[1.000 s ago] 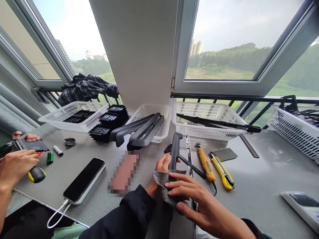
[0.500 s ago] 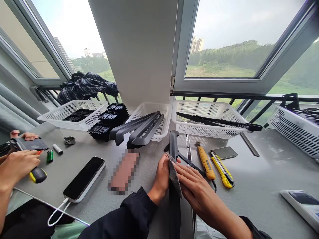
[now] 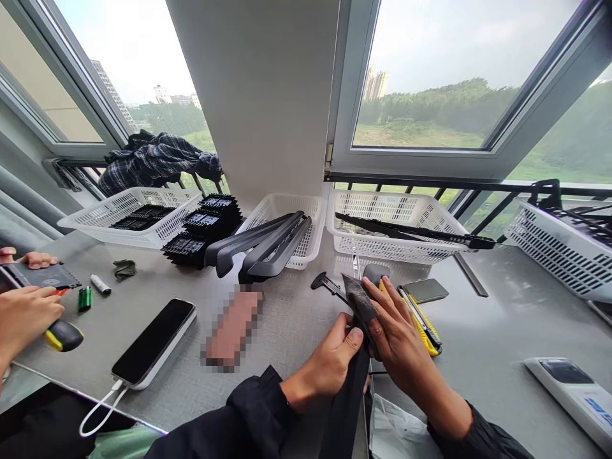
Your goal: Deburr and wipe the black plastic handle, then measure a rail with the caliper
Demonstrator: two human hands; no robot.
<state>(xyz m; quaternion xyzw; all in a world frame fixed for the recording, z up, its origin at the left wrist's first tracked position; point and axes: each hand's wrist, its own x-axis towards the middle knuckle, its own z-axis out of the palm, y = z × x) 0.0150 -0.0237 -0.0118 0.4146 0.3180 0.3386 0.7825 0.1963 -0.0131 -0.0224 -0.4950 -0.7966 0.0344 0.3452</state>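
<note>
I see a long black bar (image 3: 345, 408) in front of the person, slanting from six o'clock up to one o'clock. It is smooth and dull, and its far end, past the fingers, is round and dark grey. The rest of that end is hidden by the hand and the cloth.

The left hand (image 3: 327, 360) is curled shut around the bar, with its thumb on top. The right hand (image 3: 401, 331) is partly open. Its fingers are long and nearly straight, and they press a grey cloth (image 3: 358, 298) against the bar. The cloth looks rough and fuzzy, and it sticks up in a pointy corner.

Take twelve as straight ahead of the hands. At eleven, more bars (image 3: 275, 255) lean in a white plastic basket (image 3: 313, 205) full of little holes. They look smooth and grey, with bent ends. Nearer at eleven is a thin black tool (image 3: 332, 285). At three, just beside the right hand, is a yellow knife (image 3: 425, 322). At two lies a flat grey block (image 3: 428, 291) with straight sides. The table (image 3: 482, 370) is grey and a bit shiny.
</note>
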